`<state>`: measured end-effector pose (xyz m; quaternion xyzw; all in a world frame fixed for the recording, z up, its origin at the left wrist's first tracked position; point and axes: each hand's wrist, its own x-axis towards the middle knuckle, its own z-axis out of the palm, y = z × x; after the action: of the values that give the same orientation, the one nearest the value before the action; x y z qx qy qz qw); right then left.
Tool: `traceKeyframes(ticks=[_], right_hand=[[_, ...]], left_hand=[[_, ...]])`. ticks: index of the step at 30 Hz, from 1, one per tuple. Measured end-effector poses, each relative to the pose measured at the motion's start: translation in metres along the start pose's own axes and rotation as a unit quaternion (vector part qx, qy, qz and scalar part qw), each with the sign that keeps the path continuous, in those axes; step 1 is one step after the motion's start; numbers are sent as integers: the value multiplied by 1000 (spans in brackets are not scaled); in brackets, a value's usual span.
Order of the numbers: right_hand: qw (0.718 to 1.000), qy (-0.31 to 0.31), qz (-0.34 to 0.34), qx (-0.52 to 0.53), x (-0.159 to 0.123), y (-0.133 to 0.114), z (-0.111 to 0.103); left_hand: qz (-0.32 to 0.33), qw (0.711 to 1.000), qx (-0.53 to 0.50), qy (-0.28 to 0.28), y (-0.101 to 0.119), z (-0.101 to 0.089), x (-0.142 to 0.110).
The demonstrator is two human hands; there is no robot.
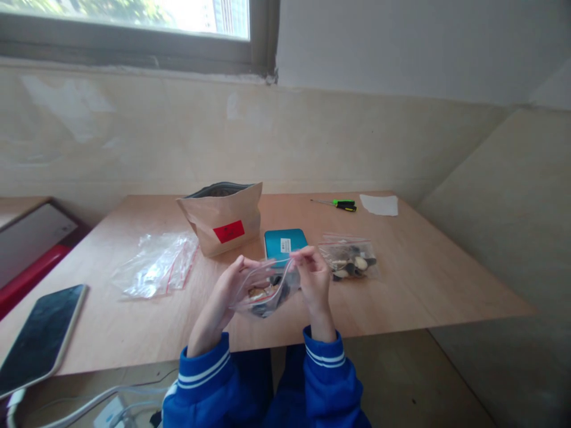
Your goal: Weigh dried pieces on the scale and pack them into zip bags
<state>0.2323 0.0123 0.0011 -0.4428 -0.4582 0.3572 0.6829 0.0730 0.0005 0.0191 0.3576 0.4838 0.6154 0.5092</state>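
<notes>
Between my hands, over the table's front part, hangs a clear zip-lock bag [267, 297] with small dark and brownish pieces in it. My left hand [234, 282] is closed on the bag's left side. The fingers of my right hand [312, 273] pinch the zip edge at its upper right corner. The bag's mouth looks parted. Just behind it lies a teal box [284, 241] with a white label, partly hidden by the bag and my hands. To the right of my right hand rests another zip-lock bag [352, 261] filled with dark and pale pieces.
A brown paper pouch [223, 217] with a red label stands open at the back left. Flat clear bags [158, 264] lie left, a phone [42, 333] at the left edge. A screwdriver [336, 204] and white paper [379, 205] lie at the back right.
</notes>
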Motion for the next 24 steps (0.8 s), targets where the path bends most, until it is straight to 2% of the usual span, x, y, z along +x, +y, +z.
traceKeyframes(ticks=[3,8,9,11,14,16,20,24], right_hand=[[993,110,-26,23,-4,2,3],[980,191,-35,42,-5,9,3],[978,199,-35,42,-5,9,2],[978,203,-38,45,-7,10,3],[979,190,-54,49,-10,9,3],[979,186,-70,38,-11,9,3],[981,176,-82,-3,-8,14,-2],[982,117,-85,-118,-3,16,-12]], left_hand=[[3,1000,3,-22,-6,-3,-5],[15,991,-17,-130,-17,-8,-10],[19,990,-20,-136,-20,-9,-9],[30,994,-19,-104,-25,-9,-6],[53,998,-11,-19,-31,-11,-2],[71,997,3,11,-32,-13,-2],[92,995,25,24,-26,-17,-5],[127,990,55,34,-18,-17,-9]])
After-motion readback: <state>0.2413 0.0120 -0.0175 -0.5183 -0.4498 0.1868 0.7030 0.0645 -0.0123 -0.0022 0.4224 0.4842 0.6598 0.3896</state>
